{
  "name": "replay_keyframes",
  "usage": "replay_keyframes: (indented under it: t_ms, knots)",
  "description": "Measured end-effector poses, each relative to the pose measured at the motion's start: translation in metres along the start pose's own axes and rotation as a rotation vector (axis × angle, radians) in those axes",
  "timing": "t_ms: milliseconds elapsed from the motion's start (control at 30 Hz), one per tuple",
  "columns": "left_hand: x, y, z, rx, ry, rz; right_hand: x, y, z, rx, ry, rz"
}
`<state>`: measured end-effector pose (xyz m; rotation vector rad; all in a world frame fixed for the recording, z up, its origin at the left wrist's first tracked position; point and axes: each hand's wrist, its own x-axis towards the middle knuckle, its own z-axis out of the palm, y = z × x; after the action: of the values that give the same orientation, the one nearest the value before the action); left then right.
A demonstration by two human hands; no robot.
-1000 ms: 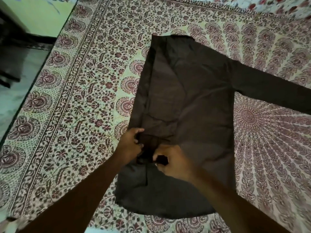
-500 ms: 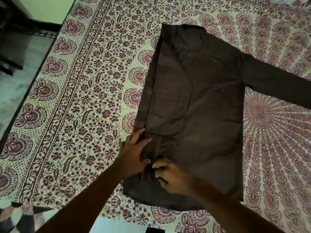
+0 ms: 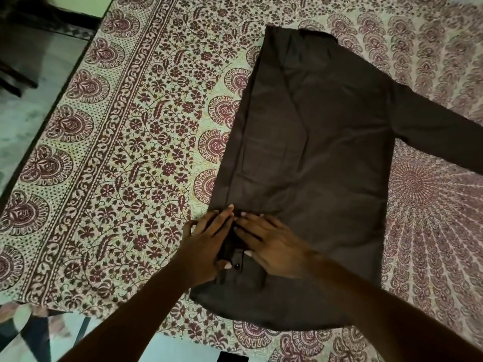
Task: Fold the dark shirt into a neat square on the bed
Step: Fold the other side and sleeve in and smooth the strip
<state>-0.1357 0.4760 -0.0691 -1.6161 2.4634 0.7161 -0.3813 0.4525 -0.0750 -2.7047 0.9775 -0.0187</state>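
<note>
Head view: left hand point(image 3: 206, 244) and right hand point(image 3: 274, 249) side by side, close together, fingers point(image 3: 222, 218) straight, pressing flat on the dark shirt point(image 3: 313, 165) near its lower left edge; grip released on both, nothing pinched. Shirt lies flat on the patterned bed point(image 3: 130, 152), left side folded inward, one long sleeve point(image 3: 431, 131) stretched out right, collar end farthest.

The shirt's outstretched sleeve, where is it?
Head view, right side: the sleeve runs from the dark shirt across the bedspread to the picture's right edge.

Left hand point(image 3: 206, 241) and right hand point(image 3: 271, 246) flattened onto shirt point(image 3: 326, 152)
</note>
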Motion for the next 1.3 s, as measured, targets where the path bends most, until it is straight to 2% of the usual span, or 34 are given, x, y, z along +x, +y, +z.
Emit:
replay_keyframes:
  t_ms: [67,200,267,333,433,467,533,667,733,800,867,933,967,1000,1133,1233,1300]
  knots:
    - [0.001,-0.003,0.003,0.013,-0.014,-0.004,0.009,0.029,-0.002,-0.09,-0.078,0.063]
    - [0.002,-0.004,0.002,0.034,-0.053,0.001,0.016,0.084,-0.015,-0.081,-0.1,0.546]
    - [0.003,-0.001,-0.002,0.03,-0.076,-0.03,0.023,0.093,-0.022,-0.079,-0.072,0.646]
    - [0.007,0.001,-0.007,0.015,-0.107,-0.068,0.031,0.089,-0.023,-0.107,-0.032,0.486]
    - [0.011,0.001,-0.011,0.027,-0.156,-0.083,0.041,0.09,-0.013,-0.155,-0.109,-0.004]
    - [0.012,0.0,-0.011,0.031,-0.162,-0.082,0.044,0.095,-0.011,-0.161,-0.142,-0.081]
    - [0.012,-0.001,-0.011,0.043,-0.178,-0.087,0.053,0.115,-0.01,-0.181,-0.115,-0.006]
    - [0.014,-0.001,-0.011,0.094,-0.164,-0.089,0.079,0.156,-0.024,-0.171,-0.023,0.449]
    - [0.014,-0.001,-0.012,0.099,-0.176,-0.097,0.091,0.166,-0.034,-0.118,-0.024,0.534]
    - [0.016,0.002,-0.014,0.114,-0.172,-0.104,0.096,0.161,-0.039,-0.134,0.02,0.49]
    - [0.015,0.003,-0.013,0.124,-0.164,-0.108,0.09,0.147,-0.036,-0.153,0.02,0.269]
    - [0.015,0.002,-0.012,0.116,-0.154,-0.111,0.076,0.136,-0.024,-0.178,-0.054,0.013]
    - [0.015,0.002,-0.011,0.115,-0.151,-0.109,0.072,0.14,-0.019,-0.205,-0.075,-0.039]
    - [0.015,0.001,-0.011,0.12,-0.144,-0.108,0.073,0.149,-0.019,-0.224,-0.064,-0.02]
    - [0.016,0.001,-0.011,0.121,-0.158,-0.1,0.095,0.202,-0.038,-0.191,-0.025,0.291]
    - [0.018,0.007,-0.021,0.112,-0.158,-0.099,0.111,0.217,-0.058,-0.216,-0.064,0.252]
    - [0.029,0.014,-0.029,0.102,-0.007,-0.083,0.115,0.213,-0.065,-0.26,-0.038,0.179]
